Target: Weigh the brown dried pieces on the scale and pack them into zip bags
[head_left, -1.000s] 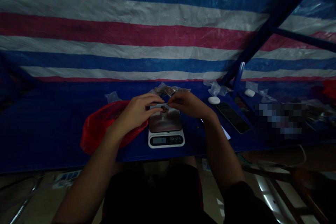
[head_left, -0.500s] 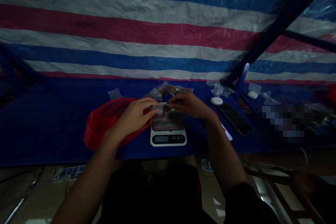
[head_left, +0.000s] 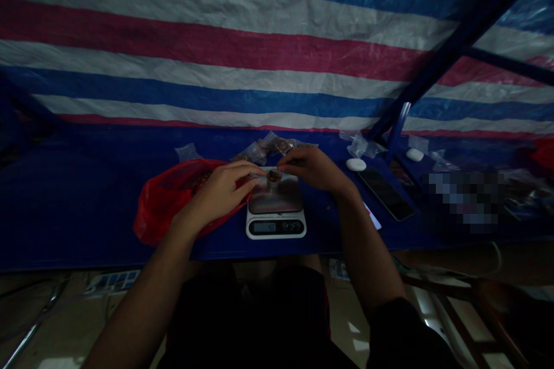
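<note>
A small metal cup [head_left: 273, 179] with brown bits in it stands upright on the steel plate of a white digital kitchen scale [head_left: 277, 229]. The scale's lit display is hard to read. My left hand [head_left: 220, 187] is open on the cup's left, thumb and fingers apart, fingertips close to the rim. On the other side, my right hand [head_left: 309, 167] has its fingers pressed together at the cup's right rim; anything pinched there is too small to make out. A red plastic bag [head_left: 151, 207] with brown pieces inside lies open under my left wrist and is partly hidden by it.
Small clear zip bags [head_left: 272, 144] with brown contents lie behind the scale. To the right are a white earbud case [head_left: 355, 165], a dark phone [head_left: 387, 193] and crumpled clear bags [head_left: 358, 145]. A striped tarp [head_left: 259, 46] hangs behind the blue table [head_left: 86, 196].
My right fingertips have drawn back slightly from over the cup to its right rim, so more of its contents shows. My left hand stays almost still. The display digits seem to differ.
</note>
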`<state>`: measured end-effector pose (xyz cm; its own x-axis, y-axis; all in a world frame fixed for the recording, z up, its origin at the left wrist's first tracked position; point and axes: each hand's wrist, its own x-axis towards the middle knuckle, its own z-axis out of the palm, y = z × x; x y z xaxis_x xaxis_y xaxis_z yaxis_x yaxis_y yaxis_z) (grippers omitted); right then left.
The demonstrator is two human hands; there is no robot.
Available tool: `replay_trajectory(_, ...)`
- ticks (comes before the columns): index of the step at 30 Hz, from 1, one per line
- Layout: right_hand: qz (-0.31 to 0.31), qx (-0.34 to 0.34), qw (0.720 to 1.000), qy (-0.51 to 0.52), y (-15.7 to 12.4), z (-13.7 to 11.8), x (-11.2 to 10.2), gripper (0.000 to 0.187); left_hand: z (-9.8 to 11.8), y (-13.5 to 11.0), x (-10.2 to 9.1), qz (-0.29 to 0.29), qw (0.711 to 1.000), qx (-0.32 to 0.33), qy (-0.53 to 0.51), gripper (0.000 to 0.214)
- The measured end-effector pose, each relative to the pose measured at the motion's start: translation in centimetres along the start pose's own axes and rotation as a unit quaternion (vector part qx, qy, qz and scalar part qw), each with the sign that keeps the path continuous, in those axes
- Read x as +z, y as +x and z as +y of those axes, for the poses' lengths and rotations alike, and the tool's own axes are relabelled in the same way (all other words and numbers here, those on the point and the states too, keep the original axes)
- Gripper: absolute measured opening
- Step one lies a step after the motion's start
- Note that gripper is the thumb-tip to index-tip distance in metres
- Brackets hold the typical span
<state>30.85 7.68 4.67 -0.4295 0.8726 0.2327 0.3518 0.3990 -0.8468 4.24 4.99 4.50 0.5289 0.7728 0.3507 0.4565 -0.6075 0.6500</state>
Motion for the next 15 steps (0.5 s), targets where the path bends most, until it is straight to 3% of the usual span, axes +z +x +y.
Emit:
replay_trajectory(7,0.074,-0.036,0.996,0.042,0.5,0.0,1.0,0.015,0.1,-0.2,0.0,0.003,1.0,0.0,0.004,0.025)
replay_trajectory(15,0.054,-0.036,0.996,-0.057,0.5,-0.2,1.2,0.012,0.4,-0.3,0.0,-0.004,1.0,-0.004,0.008,0.024)
